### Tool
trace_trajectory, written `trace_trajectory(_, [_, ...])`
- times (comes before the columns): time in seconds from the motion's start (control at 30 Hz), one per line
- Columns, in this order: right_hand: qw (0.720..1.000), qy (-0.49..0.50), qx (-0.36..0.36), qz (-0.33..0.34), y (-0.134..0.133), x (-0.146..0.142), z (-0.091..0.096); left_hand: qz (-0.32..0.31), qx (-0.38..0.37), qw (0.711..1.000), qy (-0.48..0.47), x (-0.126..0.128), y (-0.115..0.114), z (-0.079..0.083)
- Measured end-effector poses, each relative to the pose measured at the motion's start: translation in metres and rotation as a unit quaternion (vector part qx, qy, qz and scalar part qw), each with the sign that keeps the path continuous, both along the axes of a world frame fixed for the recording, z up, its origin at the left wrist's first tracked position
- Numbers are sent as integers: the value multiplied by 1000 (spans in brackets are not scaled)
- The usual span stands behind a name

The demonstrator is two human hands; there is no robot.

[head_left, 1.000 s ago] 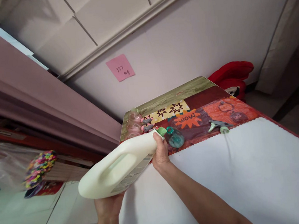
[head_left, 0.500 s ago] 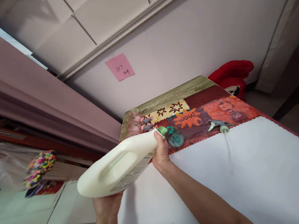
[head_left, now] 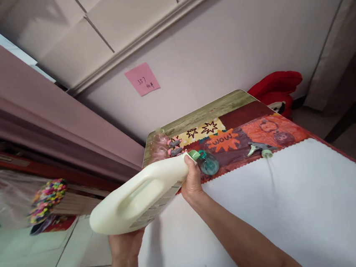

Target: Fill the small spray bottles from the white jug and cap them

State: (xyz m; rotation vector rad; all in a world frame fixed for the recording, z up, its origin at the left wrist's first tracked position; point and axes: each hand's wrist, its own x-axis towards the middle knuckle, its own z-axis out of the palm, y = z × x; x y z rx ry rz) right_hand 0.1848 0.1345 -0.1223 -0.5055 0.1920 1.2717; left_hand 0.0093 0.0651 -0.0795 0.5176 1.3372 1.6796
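Observation:
A large cream-coloured jug (head_left: pixel 130 197) with a moulded handle lies tilted in the air, its green spout (head_left: pixel 194 154) at the mouth of a small teal see-through bottle (head_left: pixel 209 165). From beneath, my left hand (head_left: pixel 127 243) supports the jug's base; most of its fingers are hidden under it. My right hand (head_left: pixel 191 178) grips the jug's neck, thumb on top. The small bottle stands on the patterned cloth. To its right lies a grey and pale green spray trigger head (head_left: pixel 261 148) with a thin tube. Any liquid flowing is too small to make out.
Pink see-through bottles with grey and pink spray heads (head_left: pixel 160 145) stand at the table's back left corner. A white sheet (head_left: pixel 298 206) covers the table's near part. A red plush toy (head_left: pixel 283 94) is behind the table, and a pink note (head_left: pixel 142 79) sticks to the wall.
The jug's base and my left hand have shifted slightly left. My right hand stays at the neck, and the spout remains at the small bottle's mouth.

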Motion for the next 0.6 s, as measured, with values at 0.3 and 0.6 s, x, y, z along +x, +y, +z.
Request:
trace_trajectory(0.3, [1000, 7, 2, -12, -1, 2, 4, 23, -5, 999, 29, 0, 1, 0])
trace_trajectory(0.6, [1000, 26, -1, 9, 0, 2, 3, 4, 10, 999, 43, -2, -2, -2])
